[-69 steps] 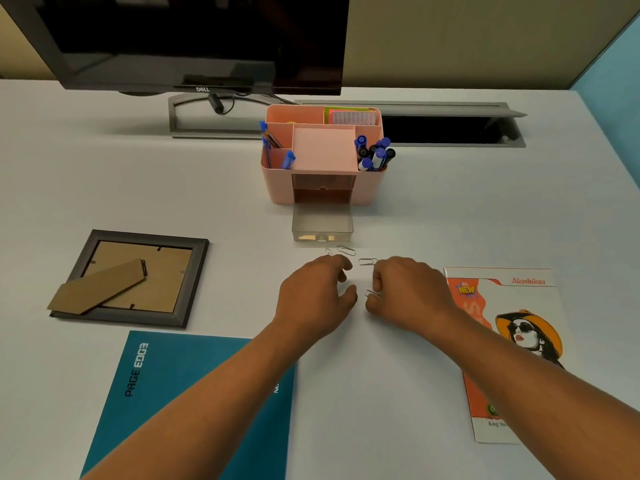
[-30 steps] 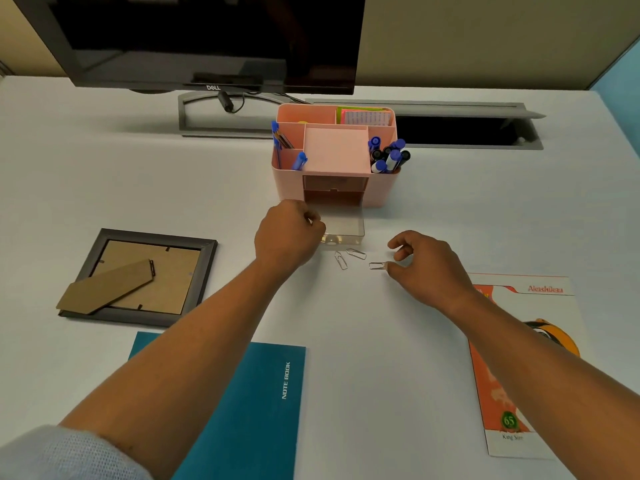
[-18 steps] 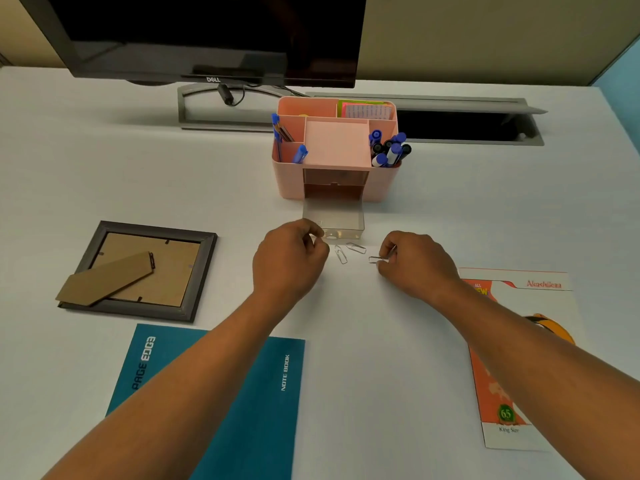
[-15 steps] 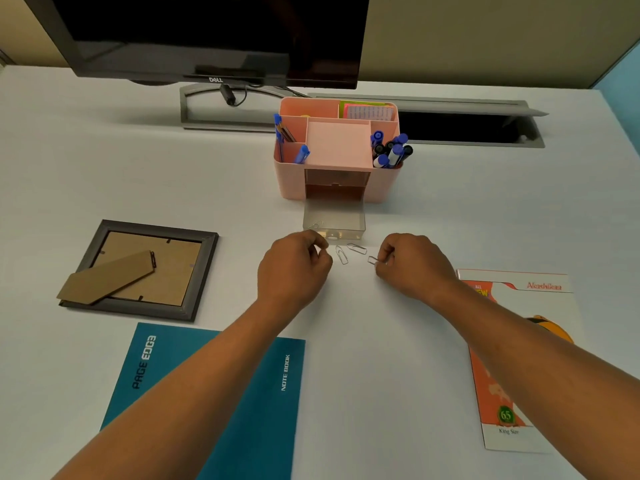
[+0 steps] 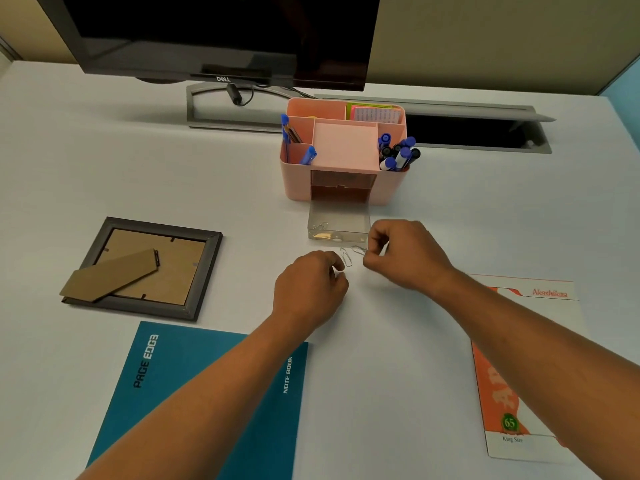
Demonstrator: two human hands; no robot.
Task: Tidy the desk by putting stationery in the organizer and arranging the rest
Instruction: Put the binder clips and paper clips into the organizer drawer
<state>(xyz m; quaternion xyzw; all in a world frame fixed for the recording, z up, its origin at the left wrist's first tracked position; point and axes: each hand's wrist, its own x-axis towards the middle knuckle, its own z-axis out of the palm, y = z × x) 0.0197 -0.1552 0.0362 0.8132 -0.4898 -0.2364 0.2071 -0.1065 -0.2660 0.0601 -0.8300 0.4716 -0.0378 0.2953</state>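
Lying btwn hands (image 5: pixel 408 258): 2 paperclips (image 5: pixel 346 258)

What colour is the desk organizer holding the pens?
Pale pink; the organizer shows clearly in the head view.

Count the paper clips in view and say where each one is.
3. One paper clip lies in the clear drawer, a second clip on the desk beside the left hand, a third clip beside the right hand. The curled hands may hide more.
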